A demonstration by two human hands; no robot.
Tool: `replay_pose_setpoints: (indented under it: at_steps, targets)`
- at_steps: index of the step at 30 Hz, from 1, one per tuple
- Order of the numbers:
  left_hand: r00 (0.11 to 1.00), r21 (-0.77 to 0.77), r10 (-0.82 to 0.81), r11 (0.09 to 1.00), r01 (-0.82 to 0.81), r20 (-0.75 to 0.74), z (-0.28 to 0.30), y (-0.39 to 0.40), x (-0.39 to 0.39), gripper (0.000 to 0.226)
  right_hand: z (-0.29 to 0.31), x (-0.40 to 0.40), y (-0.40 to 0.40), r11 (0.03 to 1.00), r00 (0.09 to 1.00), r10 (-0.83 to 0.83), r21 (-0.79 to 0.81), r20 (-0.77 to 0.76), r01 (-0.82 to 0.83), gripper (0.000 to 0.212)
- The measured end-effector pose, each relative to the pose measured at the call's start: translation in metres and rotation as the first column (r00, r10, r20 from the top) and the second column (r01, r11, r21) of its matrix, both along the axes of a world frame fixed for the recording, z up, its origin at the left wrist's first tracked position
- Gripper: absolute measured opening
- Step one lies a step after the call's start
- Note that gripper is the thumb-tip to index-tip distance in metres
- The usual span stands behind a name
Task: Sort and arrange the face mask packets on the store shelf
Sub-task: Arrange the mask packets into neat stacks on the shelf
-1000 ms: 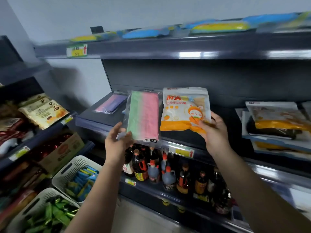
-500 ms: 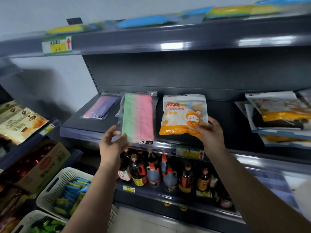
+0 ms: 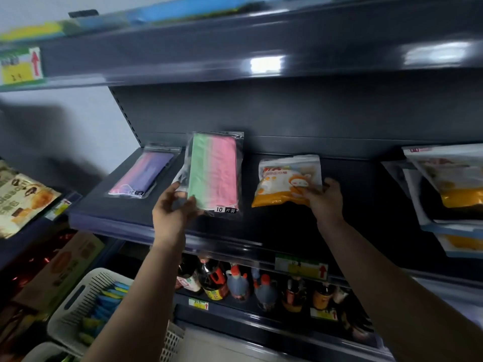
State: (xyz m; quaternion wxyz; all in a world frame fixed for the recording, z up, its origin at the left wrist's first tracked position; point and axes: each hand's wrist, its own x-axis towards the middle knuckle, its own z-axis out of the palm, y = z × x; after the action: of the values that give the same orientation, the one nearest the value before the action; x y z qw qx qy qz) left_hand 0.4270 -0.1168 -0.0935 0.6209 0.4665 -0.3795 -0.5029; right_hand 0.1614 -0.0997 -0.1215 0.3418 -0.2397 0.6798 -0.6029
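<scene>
Head view: I see my left hand (image 3: pixel 173 210) pinching the green-pink packet (image 3: pixel 213 172) by its lower left corner, tilted up over the shelf (image 3: pixel 109 205). My right hand (image 3: pixel 325 198) grips the orange packet (image 3: pixel 286 182), which sits low on the shelf just right of it. A purple packet (image 3: pixel 142 175) lies flat to the left. More packets (image 3: pixel 449 184) are stacked at far right. Bottles (image 3: pixel 235 282) stand below, and a basket (image 3: pixel 86 301) sits lower left.

Packets on the top shelf (image 3: pixel 183 11) smear into blurred colour bands along the upper edge. The stacked packets (image 3: pixel 449 178) at right are cut off by the frame (print unreadable), and the price label (image 3: pixel 21 65) at upper left is too blurred to read.
</scene>
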Motion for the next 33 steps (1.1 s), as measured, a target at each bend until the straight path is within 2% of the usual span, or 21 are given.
replay_pose_setpoints:
  at_steps: [1,3,5,7,10,14,18,21,25,28,33]
  targets:
    - [1.0,0.001,-0.003,1.0,0.003,0.0,-0.001,-0.004,-0.001,0.042,0.003,0.0,0.001,0.997,0.988,0.012,0.076,-0.151,-0.001,0.074]
    - [1.0,0.003,-0.007,1.0,0.007,0.0,-0.002,-0.01,-0.002,0.044,0.009,0.003,0.002,0.986,0.856,0.055,0.164,-0.513,0.035,0.069]
    - [1.0,0.002,-0.014,1.0,0.014,-0.016,-0.003,-0.014,-0.003,0.043,0.015,0.011,0.001,0.99,0.717,0.108,0.143,-0.689,-0.012,0.068]
    - [0.999,-0.003,-0.023,1.0,0.023,-0.04,-0.002,-0.016,-0.001,0.041,0.022,0.026,-0.004,0.978,0.694,0.21,0.145,-0.688,-0.151,0.065]
    - [0.998,-0.004,-0.026,1.0,0.025,-0.065,0.001,-0.018,0.003,0.041,0.033,0.06,-0.012,0.918,0.734,0.358,0.074,-0.577,-0.39,0.064]
    - [0.997,0.002,-0.016,1.0,0.016,-0.073,0.004,-0.023,0.018,0.045,0.04,0.11,-0.023,0.822,0.683,0.533,0.114,-0.499,-0.558,0.075]
    - [0.999,-0.005,-0.004,1.0,0.004,-0.035,0.006,-0.033,0.053,0.047,0.038,0.158,-0.039,0.809,0.662,0.538,0.098,-0.522,-0.58,0.088]
    - [1.0,-0.006,-0.018,1.0,0.018,0.025,0.007,-0.041,0.083,0.044,0.036,0.189,-0.05,0.812,0.662,0.545,0.128,-0.514,-0.569,0.087]
    - [0.983,-0.015,-0.038,0.999,0.041,0.178,0.006,-0.063,0.127,0.042,0.033,0.233,-0.067,0.83,0.668,0.528,0.15,-0.525,-0.538,0.081]
    - [0.949,-0.029,-0.028,0.999,0.039,0.315,0.002,-0.086,0.16,0.039,0.032,0.263,-0.082,0.847,0.669,0.503,0.157,-0.548,-0.508,0.076]
    - [0.834,-0.035,-0.036,0.997,0.066,0.55,-0.002,-0.12,0.203,0.04,0.031,0.303,-0.106,0.873,0.659,0.464,0.182,-0.592,-0.452,0.068]
